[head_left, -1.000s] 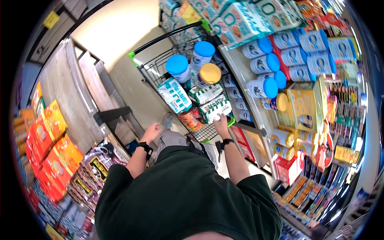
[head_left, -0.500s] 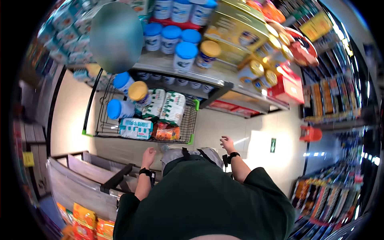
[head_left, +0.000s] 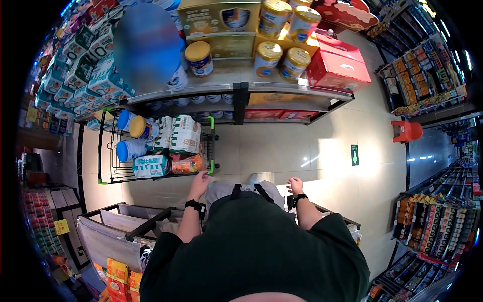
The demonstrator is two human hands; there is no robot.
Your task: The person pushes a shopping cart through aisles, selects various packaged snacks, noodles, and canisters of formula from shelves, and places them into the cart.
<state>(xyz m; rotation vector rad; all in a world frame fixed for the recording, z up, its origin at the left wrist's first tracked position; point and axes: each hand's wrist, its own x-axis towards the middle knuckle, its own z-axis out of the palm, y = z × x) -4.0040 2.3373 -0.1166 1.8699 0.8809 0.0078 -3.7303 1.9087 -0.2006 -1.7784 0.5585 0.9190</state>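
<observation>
My left hand (head_left: 199, 183) hangs beside the near right corner of a wire shopping cart (head_left: 121, 176) with green corner pieces. Its fingers look loosely extended with nothing in them; whether they touch the rim I cannot tell. My right hand (head_left: 295, 185) is held out over the floor, fingers apart and empty. In the cart lie two blue-lidded cans (head_left: 131, 150), a gold-lidded can (head_left: 143, 128), white-and-green packs (head_left: 185, 134), a teal-and-white pack (head_left: 151, 166) and an orange package (head_left: 188, 163). The orange package is nearest my left hand.
Ahead runs a shelf (head_left: 221, 84) with gold-lidded tins (head_left: 267, 58), gold boxes (head_left: 219, 20) and a red box (head_left: 338, 64). Teal packs (head_left: 108, 75) are stacked at the left. Behind me stands a low rack (head_left: 108, 236). A red stool (head_left: 406, 131) is at the right.
My view has shifted right along the shelf, so the cart sits farther left. My left hand is now closer to the cart's near right corner. Both hands remain empty.
</observation>
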